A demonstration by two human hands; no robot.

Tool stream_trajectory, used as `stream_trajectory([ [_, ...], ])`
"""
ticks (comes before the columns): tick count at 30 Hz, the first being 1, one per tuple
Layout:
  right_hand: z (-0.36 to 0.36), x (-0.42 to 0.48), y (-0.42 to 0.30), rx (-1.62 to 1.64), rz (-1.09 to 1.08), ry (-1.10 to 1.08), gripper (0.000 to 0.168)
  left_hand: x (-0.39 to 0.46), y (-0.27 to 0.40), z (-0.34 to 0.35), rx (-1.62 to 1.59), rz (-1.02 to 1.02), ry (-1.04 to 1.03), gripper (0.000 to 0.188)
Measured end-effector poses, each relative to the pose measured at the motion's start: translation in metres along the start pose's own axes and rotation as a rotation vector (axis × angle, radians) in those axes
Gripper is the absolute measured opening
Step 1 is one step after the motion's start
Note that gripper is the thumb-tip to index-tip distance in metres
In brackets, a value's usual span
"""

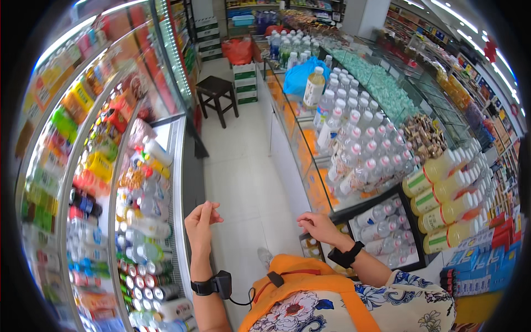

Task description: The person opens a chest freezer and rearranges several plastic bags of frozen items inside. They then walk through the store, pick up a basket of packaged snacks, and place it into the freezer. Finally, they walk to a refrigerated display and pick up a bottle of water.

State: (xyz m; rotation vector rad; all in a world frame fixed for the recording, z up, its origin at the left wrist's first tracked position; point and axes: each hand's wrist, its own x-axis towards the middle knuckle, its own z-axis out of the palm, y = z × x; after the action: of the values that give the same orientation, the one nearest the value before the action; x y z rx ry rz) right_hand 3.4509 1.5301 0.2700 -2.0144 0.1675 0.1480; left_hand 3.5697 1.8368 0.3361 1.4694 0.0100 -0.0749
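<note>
My left hand [203, 222] hangs over the aisle floor beside the lit open display fridge [191, 174]. Its fingers are loosely curled, and nothing shows in them. On the other side, my right hand [318, 226] is also curled and seems to hold nothing. It is close to the front corner of the glass counter [325, 199] but appears apart from it. Dark bands with small devices circle both wrists. Clear water bottles [365, 145] stand in rows on the counter, around a larger bottle with a yellowish drink [314, 88] and a blue plastic bag [305, 76].
A dark wooden stool [215, 89] stands in the aisle by stacked cartons [245, 83] topped with a red plastic bag [238, 50]. Yellow drink bottles [446, 207] line the right side, near blue boxes [477, 261]. The fridge shelves hold cans [145, 282] and bottled drinks.
</note>
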Motion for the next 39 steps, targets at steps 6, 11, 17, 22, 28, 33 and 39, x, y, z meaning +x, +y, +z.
stream_trajectory([
  [6, -0.023, 0.156, -0.061, 0.076, -0.026, 0.117, 0.023, 0.17, 0.024, 0.006, -0.029, 0.016, -0.093, 0.032],
  [11, -0.03, 0.288, -0.092, 0.16, -0.079, 0.264, 0.022, 0.308, 0.029, 0.006, -0.01, -0.018, -0.162, 0.033],
  [17, -0.048, 0.431, -0.109, 0.144, -0.01, 0.376, 0.024, 0.485, 0.029, 0.03, 0.025, -0.037, -0.293, 0.032],
  [22, -0.074, 0.538, -0.125, 0.221, 0.018, 0.379, 0.024, 0.633, 0.055, 0.062, -0.006, -0.022, -0.344, 0.03],
  [28, -0.115, 0.647, -0.111, 0.264, 0.085, 0.53, 0.022, 0.774, 0.048, 0.141, -0.02, -0.086, -0.544, 0.029],
  [33, -0.16, 0.769, -0.101, 0.234, 0.111, 0.505, 0.023, 0.899, 0.028, 0.199, -0.018, -0.117, -0.58, 0.029],
  [39, -0.234, 0.939, -0.122, 0.185, 0.048, 0.383, 0.025, 1.072, 0.049, 0.272, 0.073, -0.073, -0.589, 0.033],
])
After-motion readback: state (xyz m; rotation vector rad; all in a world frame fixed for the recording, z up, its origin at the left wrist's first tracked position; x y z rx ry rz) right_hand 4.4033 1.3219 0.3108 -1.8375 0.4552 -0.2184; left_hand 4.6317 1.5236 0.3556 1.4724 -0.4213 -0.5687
